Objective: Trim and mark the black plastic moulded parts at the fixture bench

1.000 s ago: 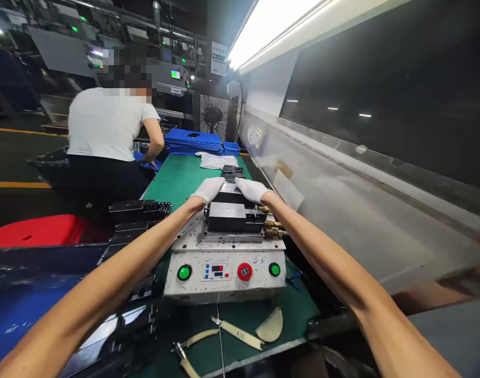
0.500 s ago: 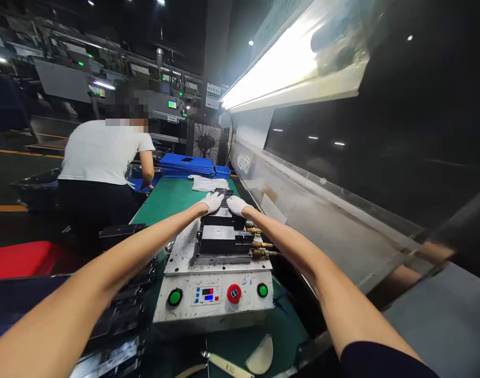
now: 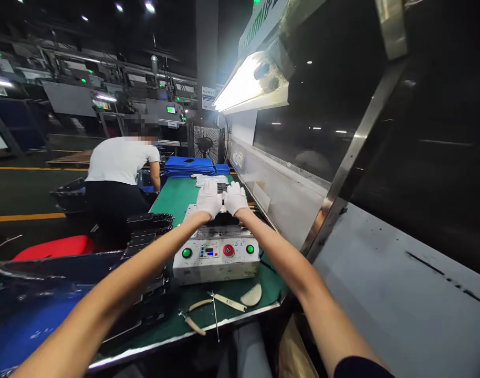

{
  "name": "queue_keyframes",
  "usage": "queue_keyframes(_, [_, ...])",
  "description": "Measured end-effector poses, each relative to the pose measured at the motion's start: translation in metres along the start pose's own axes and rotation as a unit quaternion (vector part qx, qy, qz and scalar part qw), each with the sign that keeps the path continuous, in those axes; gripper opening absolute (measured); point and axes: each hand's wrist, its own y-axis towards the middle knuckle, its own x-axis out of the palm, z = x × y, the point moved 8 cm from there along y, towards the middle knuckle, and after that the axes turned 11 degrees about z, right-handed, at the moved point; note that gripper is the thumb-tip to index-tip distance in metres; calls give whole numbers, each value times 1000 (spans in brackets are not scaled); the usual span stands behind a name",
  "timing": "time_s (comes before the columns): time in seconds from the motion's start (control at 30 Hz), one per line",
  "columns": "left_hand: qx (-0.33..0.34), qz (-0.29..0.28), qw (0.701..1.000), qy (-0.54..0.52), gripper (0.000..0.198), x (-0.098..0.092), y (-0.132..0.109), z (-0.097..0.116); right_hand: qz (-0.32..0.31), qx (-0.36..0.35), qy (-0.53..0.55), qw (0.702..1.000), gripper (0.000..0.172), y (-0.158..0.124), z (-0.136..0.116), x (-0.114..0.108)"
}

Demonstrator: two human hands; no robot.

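My left hand [image 3: 209, 200] and my right hand [image 3: 235, 199], both in white gloves, lie side by side over the black top of a fixture [image 3: 225, 219]. Their fingers stretch forward, and the thumbs nearly meet. Most of the fixture is hidden beneath them; a dark strip shows between the fingertips. Whether they press on a loose part there, I cannot tell. The fixture sits on a white control box [image 3: 216, 273] with a red button [image 3: 228, 250], a green button on each side and a small display [image 3: 209, 252].
Nippers [image 3: 193, 323] and a pale-handled tool marked A30 [image 3: 229, 302] lie near the front edge beside a half-round pale piece [image 3: 251, 295]. Black parts [image 3: 147, 231] are piled at left. Blue sheets [image 3: 189, 167] are stacked at the back. A co-worker [image 3: 117, 160] bends over a bin.
My hands have come back from the fixture's far end over its nearer blocks, with fingers flatter. The camera view has shifted, showing more of the table's front edge. The co-worker still bends down.
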Motion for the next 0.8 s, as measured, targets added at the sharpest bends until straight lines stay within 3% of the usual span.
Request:
queue_keyframes(0.07, [30,13,999,26,56,-20,-49,1,19,-16,14,1000,51,-52,-3,-12])
queue_keyframes(0.13, [44,9,998,48,53,-31,-109,-14,30,-4,18,999,54,-115,6,-12])
queue_keyframes(0.2, [37,8,997,69,54,-34,-166,-39,19,38,10,999,59,-176,25,3])
queue_keyframes(0.27, [22,15,994,102,58,-30,-206,-65,-5,82,4,997,64,-218,44,23])
queue_keyframes(0.33, [14,4,992,125,60,-20,-227,-82,-25,108,6,994,66,-236,56,40])
queue_keyframes(0.43, [11,-32,991,132,63,-8,-230,-94,-39,127,17,991,69,-236,62,51])
queue_keyframes(0.57, [-4,-68,990,122,72,-16,-239,-98,-84,153,61,983,59,-263,51,54])
queue_keyframes(0.67, [-13,-101,988,116,63,-23,-288,-94,-162,208,109,958,43,-323,33,67])
queue_keyframes(0.8, [-5,-196,975,106,58,5,-370,-81,-249,251,193,915,45,-383,1,106])
